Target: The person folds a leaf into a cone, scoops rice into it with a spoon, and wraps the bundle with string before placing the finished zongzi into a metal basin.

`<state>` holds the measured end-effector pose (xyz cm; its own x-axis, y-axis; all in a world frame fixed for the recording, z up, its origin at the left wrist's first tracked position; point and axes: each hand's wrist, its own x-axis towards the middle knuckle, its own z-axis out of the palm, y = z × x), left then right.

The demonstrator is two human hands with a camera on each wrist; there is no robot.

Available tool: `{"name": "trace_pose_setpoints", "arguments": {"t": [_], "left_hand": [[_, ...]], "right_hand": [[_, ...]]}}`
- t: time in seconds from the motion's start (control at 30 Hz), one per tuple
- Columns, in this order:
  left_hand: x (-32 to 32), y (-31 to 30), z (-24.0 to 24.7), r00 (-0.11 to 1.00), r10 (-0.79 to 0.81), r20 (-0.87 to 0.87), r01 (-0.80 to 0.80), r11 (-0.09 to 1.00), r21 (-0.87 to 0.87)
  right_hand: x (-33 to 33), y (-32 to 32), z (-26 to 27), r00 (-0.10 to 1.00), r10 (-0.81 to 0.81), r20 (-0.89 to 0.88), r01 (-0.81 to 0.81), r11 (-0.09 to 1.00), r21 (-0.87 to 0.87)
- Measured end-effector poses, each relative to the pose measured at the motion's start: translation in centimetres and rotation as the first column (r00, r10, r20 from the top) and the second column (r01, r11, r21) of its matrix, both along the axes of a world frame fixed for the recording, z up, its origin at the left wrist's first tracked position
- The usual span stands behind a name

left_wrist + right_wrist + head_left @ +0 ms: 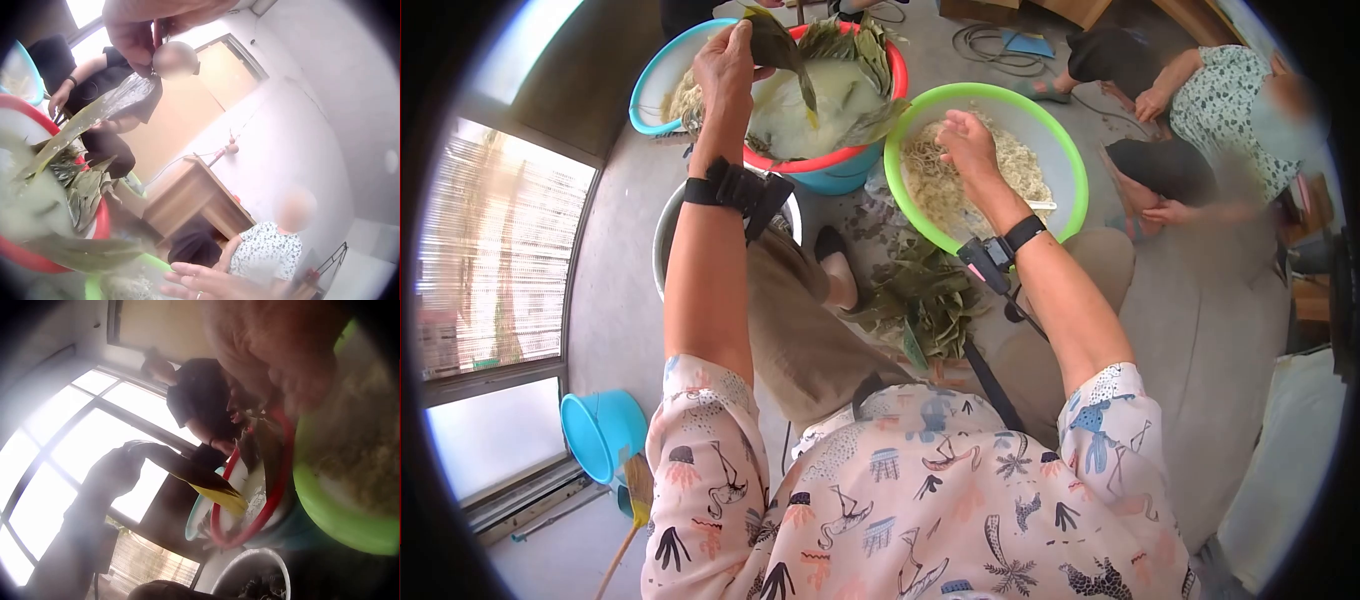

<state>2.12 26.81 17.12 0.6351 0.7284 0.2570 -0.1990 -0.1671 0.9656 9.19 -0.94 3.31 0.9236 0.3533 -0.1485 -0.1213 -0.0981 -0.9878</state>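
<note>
My left hand (725, 80) pinches one end of a long, wet green leaf (776, 48) over the red-rimmed tub (898, 70). The leaf hangs down toward cloudy water, with more leaves (872, 55) at the tub's edge. In the left wrist view the pinched leaf (81, 128) slants away below the fingers. My right hand (972, 150) hovers above the green-rimmed basin (1072, 145), fingers loosely bent and holding nothing. Pale, grain-like filling (1020, 165) fills much of that basin, and a white utensil handle (1040, 205) lies at its right side.
Dark green leaves (930, 300) lie piled on the floor between my legs. A pale bucket (662, 250) stands by my left leg, and a blue-rimmed basin (638, 105) is beyond. Another person (1230, 110) sits at right. A blue bucket (605, 430) stands near the window.
</note>
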Motion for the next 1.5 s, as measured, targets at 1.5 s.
{"name": "trace_pose_setpoints", "arguments": {"t": [1.5], "left_hand": [[-3.9, -8.8, -22.2, 0.901, -0.401, -0.167, 0.101, 0.567, -0.818]], "right_hand": [[-1.3, -11.7, -4.6, 0.700, 0.529, -0.480, -0.469, 0.847, 0.250]]}}
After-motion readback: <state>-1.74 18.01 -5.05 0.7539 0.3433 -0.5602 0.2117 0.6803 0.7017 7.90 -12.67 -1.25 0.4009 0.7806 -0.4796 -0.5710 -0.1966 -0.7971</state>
